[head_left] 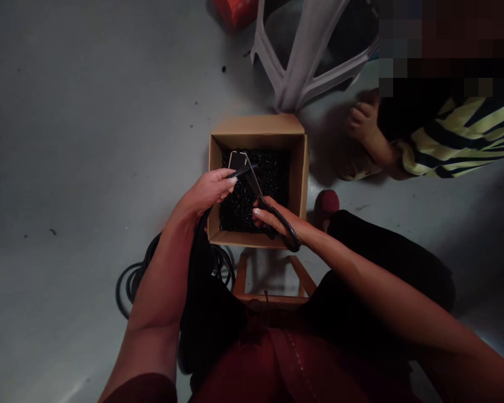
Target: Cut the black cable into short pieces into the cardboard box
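My left hand (213,189) pinches a black ribbed tube (244,170) near its end, above an open cardboard box (258,126). Scissors (255,182) with dark handles are held in my right hand (275,215). Their blades stand apart and point up and left, at the end of the tube. Many small black pieces (273,173) lie inside the box, with a small dark rectangular object (237,161) with a pale edge among them.
Coiled black tubing (130,282) lies on the floor at lower left. A wooden stool (239,280) is below the box. Beyond it stands a pale plastic stool (292,84). Another person's hand (364,120) and striped clothing (457,134) are at right.
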Demonstrator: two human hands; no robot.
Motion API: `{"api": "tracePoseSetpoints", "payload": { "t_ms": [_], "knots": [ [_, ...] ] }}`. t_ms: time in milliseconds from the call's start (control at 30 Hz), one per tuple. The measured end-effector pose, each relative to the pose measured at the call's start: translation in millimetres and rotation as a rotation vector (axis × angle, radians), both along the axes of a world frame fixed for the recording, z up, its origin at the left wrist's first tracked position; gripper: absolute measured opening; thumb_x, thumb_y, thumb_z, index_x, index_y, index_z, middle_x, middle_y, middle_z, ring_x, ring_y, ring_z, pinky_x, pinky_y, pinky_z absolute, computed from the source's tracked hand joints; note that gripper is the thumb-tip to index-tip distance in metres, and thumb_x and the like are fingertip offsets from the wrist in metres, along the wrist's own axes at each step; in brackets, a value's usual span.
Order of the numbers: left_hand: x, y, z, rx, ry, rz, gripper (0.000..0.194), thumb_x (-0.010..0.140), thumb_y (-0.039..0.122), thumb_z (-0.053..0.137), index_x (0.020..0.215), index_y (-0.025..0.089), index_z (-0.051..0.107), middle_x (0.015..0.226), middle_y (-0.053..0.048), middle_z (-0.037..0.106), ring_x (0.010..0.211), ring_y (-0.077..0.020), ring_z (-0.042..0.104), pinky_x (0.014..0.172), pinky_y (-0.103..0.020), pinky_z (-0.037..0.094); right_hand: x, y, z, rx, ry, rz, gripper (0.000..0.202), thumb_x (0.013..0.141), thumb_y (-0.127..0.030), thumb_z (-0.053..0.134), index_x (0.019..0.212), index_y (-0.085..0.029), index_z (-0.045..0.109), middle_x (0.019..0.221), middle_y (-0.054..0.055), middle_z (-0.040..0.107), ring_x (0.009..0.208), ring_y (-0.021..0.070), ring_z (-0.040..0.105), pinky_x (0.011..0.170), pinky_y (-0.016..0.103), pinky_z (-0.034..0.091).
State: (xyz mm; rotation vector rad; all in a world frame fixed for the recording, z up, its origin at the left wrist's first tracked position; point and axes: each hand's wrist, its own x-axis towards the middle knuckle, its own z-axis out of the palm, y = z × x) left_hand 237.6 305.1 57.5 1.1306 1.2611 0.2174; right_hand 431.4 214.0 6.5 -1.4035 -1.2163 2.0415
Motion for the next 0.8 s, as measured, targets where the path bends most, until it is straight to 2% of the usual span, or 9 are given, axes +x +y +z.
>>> {"api": "tracePoseSetpoints", "payload": {
  "t_ms": [400, 600, 800],
  "knots": [
    [3.5, -2.6, -0.3, -0.015, -0.004, -0.051, 0.01, 0.084, 0.021, 0.05, 0.087, 0.014, 0.057, 0.063, 0.004, 0.04, 0.05, -0.005, 0.032, 0.047, -0.02, 0.024, 2.0, 0.5, -5.3, 0.028, 0.002, -0.04, 0.049, 0.085, -0.06, 0.051, 0.112, -0.02, 0.045, 0.096, 0.006, 0.06, 0.083, 0.0172, 0.062, 0.071, 0.031, 0.05],
    [3.6, -3.1, 1.1, -0.01, 0.007, -0.08, 0.011, 0.085, 0.023, 0.05, 0.078, 0.015, 0.054, 0.061, 0.004, 0.039, 0.05, -0.0053, 0.031, 0.047, -0.021, 0.023, 2.3, 1.5, -6.0, 0.076, -0.079, -0.01, 0.048, 0.086, -0.059, 0.05, 0.113, -0.019, 0.044, 0.096, 0.005, 0.059, 0.081, 0.0167, 0.061, 0.072, 0.031, 0.05],
    [5.4, -4.0, 1.6, -0.008, 0.019, -0.074, 0.009, 0.086, 0.022, 0.05, 0.081, 0.015, 0.054, 0.061, 0.005, 0.04, 0.05, -0.0052, 0.033, 0.047, -0.02, 0.025, 1.9, 3.5, -2.6, 0.11, -0.165, -0.025, 0.045, 0.087, -0.057, 0.048, 0.11, -0.019, 0.044, 0.087, 0.003, 0.058, 0.072, 0.0156, 0.058, 0.067, 0.031, 0.047]
  ]
}}
